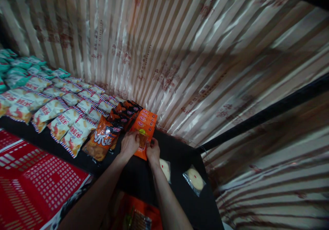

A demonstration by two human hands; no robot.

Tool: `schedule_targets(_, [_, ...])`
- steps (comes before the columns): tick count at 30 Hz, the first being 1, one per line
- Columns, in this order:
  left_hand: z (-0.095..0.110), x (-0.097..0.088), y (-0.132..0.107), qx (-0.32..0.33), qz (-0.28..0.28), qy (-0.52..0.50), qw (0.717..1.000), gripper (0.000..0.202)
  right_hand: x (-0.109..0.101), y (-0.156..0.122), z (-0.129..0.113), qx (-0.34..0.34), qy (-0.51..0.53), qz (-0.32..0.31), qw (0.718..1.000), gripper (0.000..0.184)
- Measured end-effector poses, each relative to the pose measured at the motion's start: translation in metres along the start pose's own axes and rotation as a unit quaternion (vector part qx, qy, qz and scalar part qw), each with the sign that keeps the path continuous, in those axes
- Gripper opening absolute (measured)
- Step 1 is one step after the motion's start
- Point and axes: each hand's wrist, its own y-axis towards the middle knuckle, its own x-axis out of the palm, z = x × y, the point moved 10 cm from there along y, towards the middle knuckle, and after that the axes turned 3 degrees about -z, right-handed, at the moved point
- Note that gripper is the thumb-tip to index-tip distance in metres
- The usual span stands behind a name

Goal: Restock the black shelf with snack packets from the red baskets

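My left hand (130, 143) is closed on the left side of an orange snack packet (144, 139), fingers curled over its front. Brown sticks show through the packet's window. At the packet's right edge, my right hand (153, 150) pinches it low down. The packet lies on the black table, overlapping other orange packets (147, 116) in a row running back toward the curtain. Immediately left of my left hand are an orange and brown snack bag (101, 139) and several dark bags (124, 111). A round, pale wrapped cake (164, 168) lies beside my right wrist.
White snack bags (74, 130) fill rows at the left, with green bags (17, 72) beyond. A red basket (51, 182) stands front left. Another wrapped cake (194, 179) lies on the black table (185, 206). More orange packets (138, 213) are below my arms. A dark pole (244, 122) slants across the curtain.
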Motion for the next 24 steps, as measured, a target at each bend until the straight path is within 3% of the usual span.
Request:
schedule_targets(19, [-0.007, 0.007, 0.012, 0.022, -0.003, -0.039, 0.999, 0.028, 0.002, 0.009, -0.006, -0.025, -0.017, 0.018, 0.999, 0.041])
schedule_targets(24, [-0.005, 0.001, 0.013, 0.034, 0.017, -0.056, 0.998, 0.029, 0.000, 0.010, -0.011, -0.025, -0.022, 0.023, 0.999, 0.041])
